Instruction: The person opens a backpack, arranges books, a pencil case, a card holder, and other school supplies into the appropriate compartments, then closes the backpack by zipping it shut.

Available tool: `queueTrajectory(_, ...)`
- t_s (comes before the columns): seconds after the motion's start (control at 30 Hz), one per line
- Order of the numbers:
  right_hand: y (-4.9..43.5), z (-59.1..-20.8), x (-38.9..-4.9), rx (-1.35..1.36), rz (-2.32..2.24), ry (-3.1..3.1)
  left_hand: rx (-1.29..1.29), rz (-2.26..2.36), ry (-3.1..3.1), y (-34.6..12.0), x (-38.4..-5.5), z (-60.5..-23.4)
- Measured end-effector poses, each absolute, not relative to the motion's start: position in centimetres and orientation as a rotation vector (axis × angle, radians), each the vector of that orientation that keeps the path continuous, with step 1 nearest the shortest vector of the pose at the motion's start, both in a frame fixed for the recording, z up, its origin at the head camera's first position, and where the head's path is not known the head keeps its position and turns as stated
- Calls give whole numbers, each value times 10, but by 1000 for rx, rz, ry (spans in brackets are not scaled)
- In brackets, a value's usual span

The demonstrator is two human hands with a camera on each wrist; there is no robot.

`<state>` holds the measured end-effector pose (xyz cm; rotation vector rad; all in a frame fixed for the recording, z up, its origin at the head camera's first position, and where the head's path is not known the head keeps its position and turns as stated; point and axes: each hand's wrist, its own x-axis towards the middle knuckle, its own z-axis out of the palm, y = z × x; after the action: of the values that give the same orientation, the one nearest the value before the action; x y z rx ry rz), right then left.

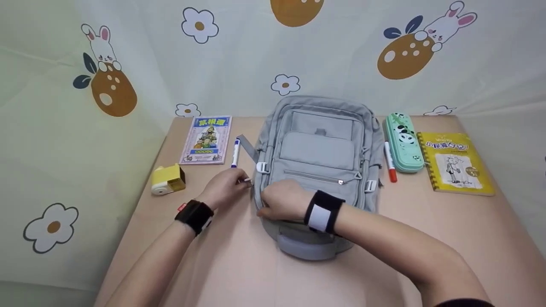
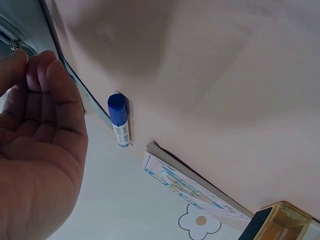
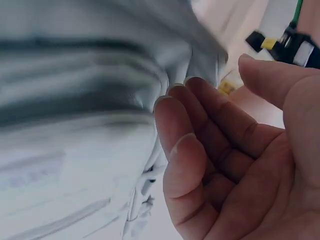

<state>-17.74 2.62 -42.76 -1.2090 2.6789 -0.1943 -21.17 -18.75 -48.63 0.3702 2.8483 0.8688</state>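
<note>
A grey backpack lies on the table with its top handle toward me. My left hand is at its left side, thumb and fingertips pinched together by a zipper pull; the fingers partly hide the grip. My right hand is over the lower left part of the backpack. In the right wrist view its fingers are loosely bent, fingertips close to the bag's edge, the thumb held apart, and nothing shows between them. A blue-capped marker lies just beyond my left hand.
Left of the backpack are a comic-covered book and a yellow-and-white pencil sharpener. To its right lie a red-capped marker, a green panda pencil case and a yellow spiral notebook. A printed curtain hangs behind the table.
</note>
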Motion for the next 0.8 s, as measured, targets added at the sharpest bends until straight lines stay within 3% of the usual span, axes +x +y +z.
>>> queueTrajectory(0.3, -5, -440, -197, -1114, -3, 2731, 434, 860, 2851, -189, -214, -485)
queueTrajectory(0.8, 0, -446, -193, -1087, -74, 2810, 372, 896, 2904, -187, -245, -490)
